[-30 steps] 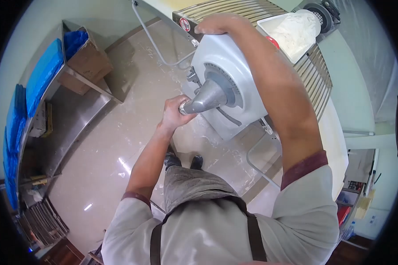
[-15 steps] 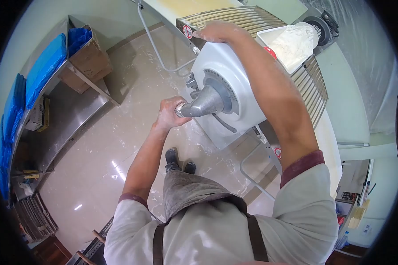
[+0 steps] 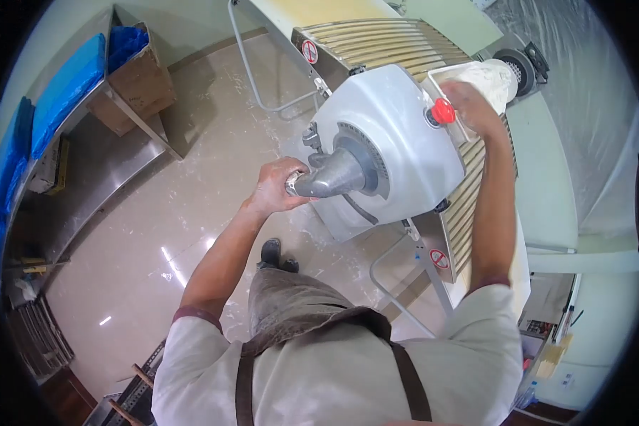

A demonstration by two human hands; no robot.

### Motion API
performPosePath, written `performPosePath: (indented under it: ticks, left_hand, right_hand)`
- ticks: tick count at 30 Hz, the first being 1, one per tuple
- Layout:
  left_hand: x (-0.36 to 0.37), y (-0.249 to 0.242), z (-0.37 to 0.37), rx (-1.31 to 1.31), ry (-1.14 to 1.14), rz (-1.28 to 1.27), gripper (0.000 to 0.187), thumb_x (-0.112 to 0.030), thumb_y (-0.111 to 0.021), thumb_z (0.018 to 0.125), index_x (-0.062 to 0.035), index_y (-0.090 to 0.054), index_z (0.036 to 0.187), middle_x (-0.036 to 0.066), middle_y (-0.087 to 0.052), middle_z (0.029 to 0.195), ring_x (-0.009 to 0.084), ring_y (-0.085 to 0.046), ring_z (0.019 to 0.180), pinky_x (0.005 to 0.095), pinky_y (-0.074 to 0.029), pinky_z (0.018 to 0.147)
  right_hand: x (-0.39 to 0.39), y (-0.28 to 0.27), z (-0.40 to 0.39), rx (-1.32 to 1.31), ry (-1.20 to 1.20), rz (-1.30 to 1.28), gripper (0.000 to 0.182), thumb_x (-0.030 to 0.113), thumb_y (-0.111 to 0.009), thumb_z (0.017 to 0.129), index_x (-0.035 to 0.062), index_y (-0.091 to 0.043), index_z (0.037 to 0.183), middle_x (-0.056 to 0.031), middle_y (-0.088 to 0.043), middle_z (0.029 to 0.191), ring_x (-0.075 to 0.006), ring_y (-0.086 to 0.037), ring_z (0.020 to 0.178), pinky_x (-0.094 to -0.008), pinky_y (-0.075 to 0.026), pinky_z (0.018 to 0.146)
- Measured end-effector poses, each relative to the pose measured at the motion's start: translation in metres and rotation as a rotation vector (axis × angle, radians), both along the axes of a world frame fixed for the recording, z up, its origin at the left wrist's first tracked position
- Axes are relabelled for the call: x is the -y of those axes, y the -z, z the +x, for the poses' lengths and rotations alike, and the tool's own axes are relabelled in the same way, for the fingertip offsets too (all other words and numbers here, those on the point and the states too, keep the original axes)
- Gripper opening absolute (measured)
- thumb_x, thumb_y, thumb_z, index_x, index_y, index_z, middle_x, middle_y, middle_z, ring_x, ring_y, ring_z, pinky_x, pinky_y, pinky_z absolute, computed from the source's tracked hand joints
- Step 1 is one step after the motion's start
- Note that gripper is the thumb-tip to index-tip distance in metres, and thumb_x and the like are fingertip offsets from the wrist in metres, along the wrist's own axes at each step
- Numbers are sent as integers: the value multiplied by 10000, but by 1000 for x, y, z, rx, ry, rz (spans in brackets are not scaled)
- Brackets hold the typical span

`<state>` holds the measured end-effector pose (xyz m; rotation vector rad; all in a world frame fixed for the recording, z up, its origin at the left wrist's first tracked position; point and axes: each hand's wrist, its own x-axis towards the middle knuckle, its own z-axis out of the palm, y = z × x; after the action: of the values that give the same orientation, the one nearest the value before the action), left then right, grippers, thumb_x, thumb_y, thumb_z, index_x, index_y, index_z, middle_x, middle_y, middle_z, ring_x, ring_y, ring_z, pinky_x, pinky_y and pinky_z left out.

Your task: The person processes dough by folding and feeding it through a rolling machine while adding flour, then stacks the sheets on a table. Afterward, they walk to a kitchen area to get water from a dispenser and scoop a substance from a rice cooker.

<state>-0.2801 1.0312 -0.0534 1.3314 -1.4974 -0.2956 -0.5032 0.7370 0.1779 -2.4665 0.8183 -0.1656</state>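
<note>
My left hand [image 3: 278, 187] is wrapped round the end of the grey lever handle [image 3: 334, 174] of a dough sheeter [image 3: 415, 160]. The lever sits over a numbered dial on the machine's pale housing. My right hand [image 3: 470, 108] reaches over the housing to the white tray [image 3: 441, 74] of flour [image 3: 491, 74], beside the red button [image 3: 443, 111]. Its fingers are smeared by motion and partly over the tray.
Slatted metal guards [image 3: 376, 39] flank the housing, above a pale conveyor belt [image 3: 291, 14]. Left stands a metal shelf [image 3: 124, 160] with blue plastic-wrapped goods [image 3: 67, 89] and a cardboard box [image 3: 142, 89]. Tubular supports [image 3: 255, 89] stick out beside the machine.
My right hand has left the far left edge of the housing and moved right to the flour tray. My left hand stays on the lever. The view has shifted slightly.
</note>
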Motion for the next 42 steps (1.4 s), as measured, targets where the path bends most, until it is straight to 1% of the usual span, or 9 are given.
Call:
performPosePath:
  ticks: [10,15,18,22,24,27,32,37,42]
  left_hand:
    - [-78,71,-30,-271,-528,36,425,-267,-530,854,21,-512,1167,167,-540,1164,300,-498,1121,412,-350,991]
    - [-172,127,-86,-274,-878,400,230,-134,-475,931,12,-559,1089,127,-594,1077,230,-546,1035,338,-405,931]
    - [-191,131,-163,-304,-918,466,215,-148,-484,932,15,-577,1037,114,-614,1019,218,-565,960,317,-425,875]
    - [-144,91,-308,-807,-592,473,178,-182,-549,920,-15,-603,951,38,-612,876,130,-564,829,274,-454,750]
    - [-93,45,-379,-952,-215,601,188,-162,-559,917,-14,-601,1024,50,-606,953,133,-573,898,266,-453,837]
    - [-14,-18,-463,-936,425,842,295,-217,-560,920,-2,-581,1121,69,-606,1022,131,-566,975,272,-439,886]
    - [28,-9,-579,-981,353,1115,343,-234,-598,879,24,-556,1101,68,-593,985,141,-551,937,272,-441,857]
    - [68,6,-620,-1502,-65,783,208,-126,-582,874,-3,-559,1040,42,-572,935,143,-552,923,274,-460,825]
    - [111,-6,-611,-1414,-412,731,102,-12,-539,813,-89,-547,880,13,-517,833,81,-487,742,255,-399,638]
  right_hand:
    - [21,3,-8,-571,-214,141,338,174,-593,790,3,-575,1082,-87,-623,1014,-174,-551,938,-302,-433,846]
    - [84,2,-69,900,-466,1352,196,207,-447,931,27,-524,949,-63,-518,750,-141,-478,681,-273,-420,611]
    - [76,53,-193,1574,-208,1245,226,199,-361,960,41,-506,888,-42,-458,703,-155,-429,594,-280,-390,545]
    - [78,164,-550,1617,-429,1584,255,213,-327,980,146,-451,768,71,-447,642,-34,-370,538,-220,-330,479]
    - [34,167,-772,1637,-155,998,262,223,-354,965,116,-516,788,37,-505,672,-67,-467,578,-268,-482,638]
    - [2,145,-754,1306,1239,-40,201,225,-363,973,97,-511,929,40,-494,694,-60,-463,594,-242,-458,608]
    - [-71,222,-570,358,717,518,272,229,-377,987,65,-504,1163,45,-476,731,-49,-458,620,-198,-417,559]
    - [-80,177,-803,982,1336,101,254,124,-382,946,35,-588,1066,75,-401,653,-34,-377,531,-189,-331,453]
    - [-115,262,-768,361,1153,18,357,243,-397,965,7,-524,1200,-87,-468,1106,-163,-400,1034,-305,-287,895]
